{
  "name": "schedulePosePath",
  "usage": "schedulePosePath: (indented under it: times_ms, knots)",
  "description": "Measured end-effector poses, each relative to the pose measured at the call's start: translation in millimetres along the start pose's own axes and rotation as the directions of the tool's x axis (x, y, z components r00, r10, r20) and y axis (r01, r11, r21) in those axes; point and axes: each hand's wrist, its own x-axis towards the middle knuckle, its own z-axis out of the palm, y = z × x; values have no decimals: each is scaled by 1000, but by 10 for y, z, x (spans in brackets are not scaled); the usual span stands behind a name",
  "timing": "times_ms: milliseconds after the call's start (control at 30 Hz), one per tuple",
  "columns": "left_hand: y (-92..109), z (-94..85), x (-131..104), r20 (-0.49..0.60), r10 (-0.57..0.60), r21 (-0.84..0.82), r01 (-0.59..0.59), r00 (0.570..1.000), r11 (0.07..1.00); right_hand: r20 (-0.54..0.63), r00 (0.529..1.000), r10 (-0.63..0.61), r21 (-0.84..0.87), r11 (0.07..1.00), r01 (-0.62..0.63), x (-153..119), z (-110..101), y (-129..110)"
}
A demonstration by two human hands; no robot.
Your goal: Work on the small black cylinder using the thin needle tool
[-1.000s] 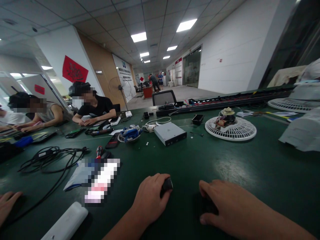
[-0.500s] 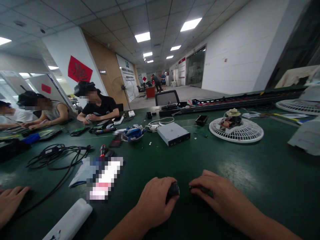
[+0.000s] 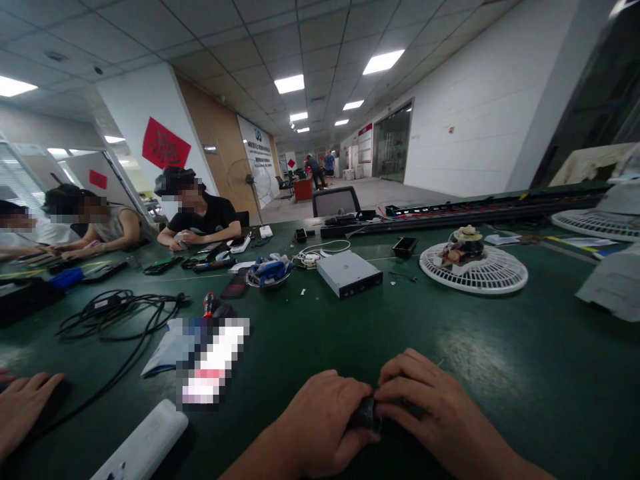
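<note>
My left hand point(image 3: 327, 420) is closed around a small black object point(image 3: 366, 415) with a rounded, cylinder-like end; most of it is hidden by my fingers, and I cannot tell its kind. My right hand point(image 3: 430, 400) is closed in a pinch, its fingertips touching the right end of that object. Whatever sits between those fingertips is hidden. Both hands are just above or on the dark green table point(image 3: 280, 340), close to its front.
A silver disc drive point(image 3: 349, 272) lies ahead, with a white fan grille point(image 3: 475, 268) bearing a motor to its right. Leftward are a pixelated bright screen point(image 3: 217, 360), black cable point(image 3: 120, 310), a red screwdriver point(image 3: 209, 304) and a white case point(image 3: 145, 443). Another person's hand point(image 3: 25, 407) rests at the left edge.
My right hand has moved left, from apart to touching the black object in my left hand. Before, a tiny dark piece showed in its pinch. My left hand has shifted slightly right and down.
</note>
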Motion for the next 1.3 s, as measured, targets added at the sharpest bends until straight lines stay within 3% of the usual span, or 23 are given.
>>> schedulePosePath:
  times_ms: [233, 467, 633, 767, 933, 1067, 1300]
  knots:
    - [-7, 27, -14, 22, 31, -13, -31, 999, 999, 85, 989, 117, -20, 993, -116, 34, -3, -34]
    - [-39, 67, -48, -52, -42, -102, 36, 998, 994, 83, 977, 197, -63, 979, -192, 17, 36, -143]
    - [-106, 64, -62, -143, -147, -161, 124, 979, 979, -74, 991, 111, -33, 993, -113, -18, -28, -89]
    - [-151, 35, -54, -239, -218, -193, 174, 946, 966, -261, 965, 3, -26, 1000, -10, -74, -132, -13]
    - [-157, 16, -16, -261, -308, -276, 235, 915, 932, -355, 921, 158, 312, 949, -43, -109, -106, 16]
    - [-153, 19, -7, -278, -292, -267, 218, 915, 939, -269, 937, 223, 458, 886, -79, -84, -29, 24]
    - [-159, 29, -3, -266, -279, -250, 213, 923, 945, -167, 943, 289, 420, 886, -197, -40, -37, 20]
